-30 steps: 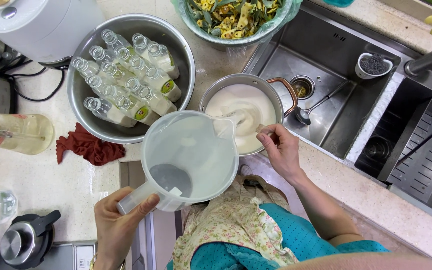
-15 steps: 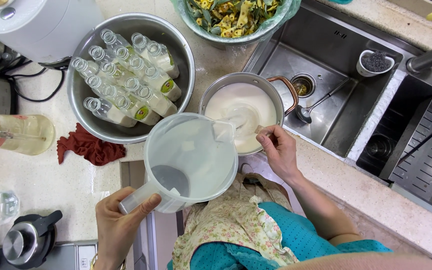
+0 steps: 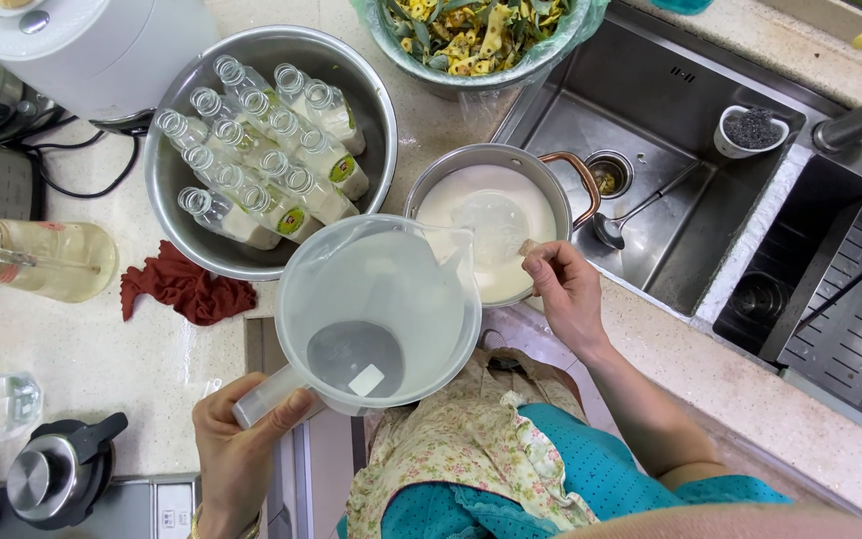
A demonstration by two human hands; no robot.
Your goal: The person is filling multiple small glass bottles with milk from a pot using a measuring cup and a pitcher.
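Note:
My left hand grips the handle of a clear plastic jug, held level over the counter edge; a little pale liquid lies in its bottom. Its spout points at a steel pot full of white liquid. My right hand pinches the handle of a ladle dipped in that pot, at the pot's near rim.
A steel bowl holds several empty glass bottles lying on their sides. A red cloth lies beside it. A sink with a spoon and small cup is at right. A green basin of peels sits behind. A kettle stands near left.
The jug has shifted slightly lower and closer to me. My right hand stays at the pot's rim, with the ladle now sunk in the white liquid.

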